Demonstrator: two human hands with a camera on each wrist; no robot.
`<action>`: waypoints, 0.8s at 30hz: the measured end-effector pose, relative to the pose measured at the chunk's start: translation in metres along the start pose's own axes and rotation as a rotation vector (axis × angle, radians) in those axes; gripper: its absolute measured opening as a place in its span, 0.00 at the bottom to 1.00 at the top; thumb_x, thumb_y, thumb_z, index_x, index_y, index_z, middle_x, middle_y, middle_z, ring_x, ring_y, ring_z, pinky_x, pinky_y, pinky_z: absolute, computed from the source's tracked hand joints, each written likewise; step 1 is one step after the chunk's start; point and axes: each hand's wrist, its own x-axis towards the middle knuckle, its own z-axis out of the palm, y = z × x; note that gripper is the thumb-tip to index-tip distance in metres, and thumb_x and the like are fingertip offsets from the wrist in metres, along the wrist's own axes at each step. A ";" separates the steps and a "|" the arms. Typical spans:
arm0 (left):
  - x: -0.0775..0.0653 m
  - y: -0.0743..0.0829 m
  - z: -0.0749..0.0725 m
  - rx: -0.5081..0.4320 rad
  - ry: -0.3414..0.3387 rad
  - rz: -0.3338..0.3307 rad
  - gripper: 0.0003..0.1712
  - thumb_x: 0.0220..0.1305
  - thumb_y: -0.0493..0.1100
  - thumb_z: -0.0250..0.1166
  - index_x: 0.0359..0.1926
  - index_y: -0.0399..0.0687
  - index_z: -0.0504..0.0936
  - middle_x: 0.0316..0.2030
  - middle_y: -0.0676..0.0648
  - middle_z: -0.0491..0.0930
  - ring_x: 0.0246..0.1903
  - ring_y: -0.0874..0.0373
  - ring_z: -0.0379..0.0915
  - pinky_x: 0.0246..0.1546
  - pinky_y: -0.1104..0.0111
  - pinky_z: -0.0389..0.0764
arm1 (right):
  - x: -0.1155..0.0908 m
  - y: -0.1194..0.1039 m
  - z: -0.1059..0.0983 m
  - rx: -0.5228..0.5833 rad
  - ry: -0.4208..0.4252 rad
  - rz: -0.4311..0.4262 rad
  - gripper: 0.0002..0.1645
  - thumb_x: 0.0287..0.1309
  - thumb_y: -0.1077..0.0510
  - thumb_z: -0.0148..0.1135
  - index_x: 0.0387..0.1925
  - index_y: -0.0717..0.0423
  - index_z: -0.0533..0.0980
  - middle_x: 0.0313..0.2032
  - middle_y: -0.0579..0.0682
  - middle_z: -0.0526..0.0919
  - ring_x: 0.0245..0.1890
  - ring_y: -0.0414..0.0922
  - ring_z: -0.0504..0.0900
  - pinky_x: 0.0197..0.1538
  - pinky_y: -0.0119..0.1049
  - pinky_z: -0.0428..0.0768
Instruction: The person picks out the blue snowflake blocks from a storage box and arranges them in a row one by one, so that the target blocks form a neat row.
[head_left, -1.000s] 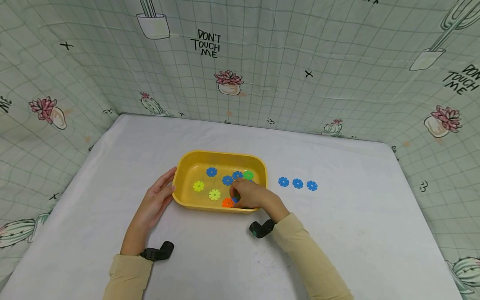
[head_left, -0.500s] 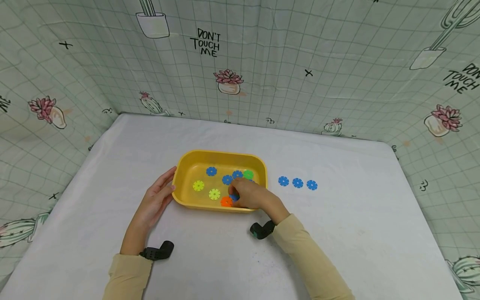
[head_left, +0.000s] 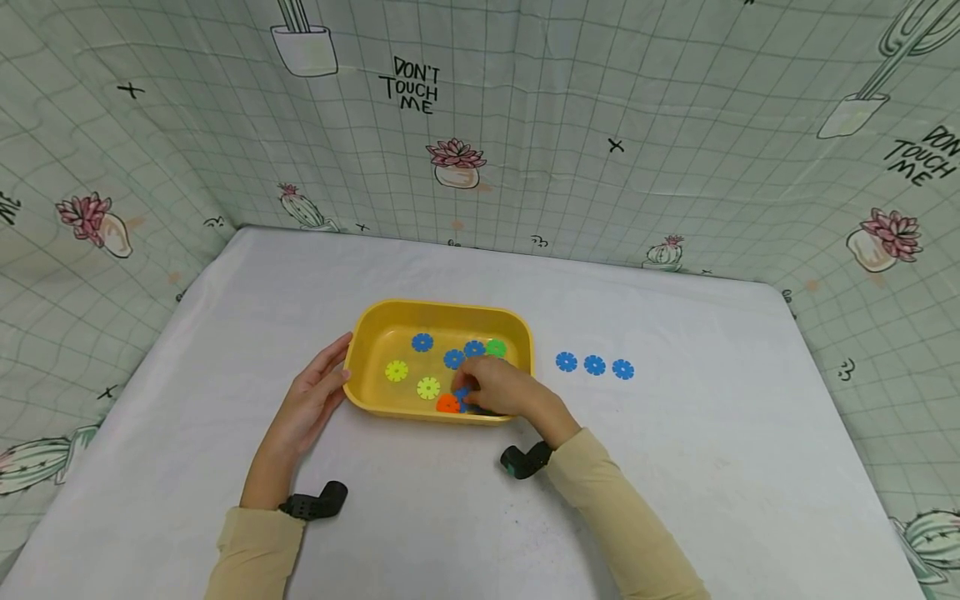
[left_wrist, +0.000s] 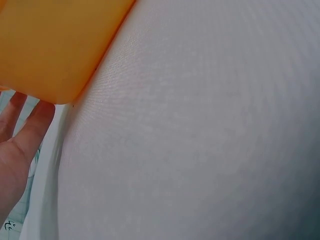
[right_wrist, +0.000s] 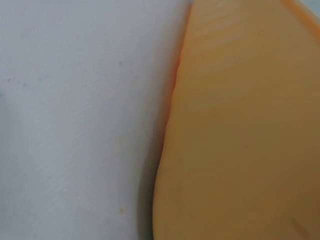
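My left hand [head_left: 313,398] rests against the left end of a yellow plastic tray [head_left: 442,306], its fingers fairly straight along the wall. In the left wrist view, the fingertips [left_wrist: 41,114] touch the tray's outside. Over the front right part of the tray, my right hand [head_left: 497,388] reaches in with curled fingers. Its thumb and fingers close around a blue snowflake building disc [head_left: 462,401], beside an orange disc [head_left: 447,404]. The right wrist view shows only the tray's outer wall [right_wrist: 235,130] and white cloth, so the right fingers are hidden there.
Inside the tray lie blue discs [head_left: 422,342], yellow-green discs [head_left: 397,371] and a green disc [head_left: 496,348]. Right of the tray, three blue discs [head_left: 595,365] form a row on the white tablecloth [head_left: 712,433]. A patterned curtain [head_left: 540,192] surrounds the table.
My right fingers have shifted slightly left inside the tray, and the blue disc and the orange disc have slid left with them. My left hand has stayed at the tray's end.
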 end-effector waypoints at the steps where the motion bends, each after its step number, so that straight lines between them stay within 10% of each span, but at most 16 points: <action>1: 0.000 0.000 0.000 0.001 0.000 -0.001 0.31 0.69 0.41 0.51 0.71 0.51 0.54 0.71 0.42 0.50 0.57 0.69 0.65 0.53 0.80 0.72 | 0.000 0.000 0.000 0.004 0.000 -0.008 0.07 0.57 0.63 0.60 0.38 0.55 0.79 0.37 0.47 0.81 0.35 0.41 0.73 0.42 0.31 0.76; 24: -0.001 0.004 0.002 -0.007 -0.003 -0.035 0.32 0.70 0.41 0.51 0.72 0.50 0.52 0.72 0.42 0.47 0.57 0.69 0.65 0.53 0.81 0.71 | -0.003 0.011 -0.008 0.452 0.049 -0.046 0.08 0.59 0.60 0.59 0.38 0.57 0.82 0.37 0.50 0.84 0.34 0.42 0.78 0.40 0.32 0.80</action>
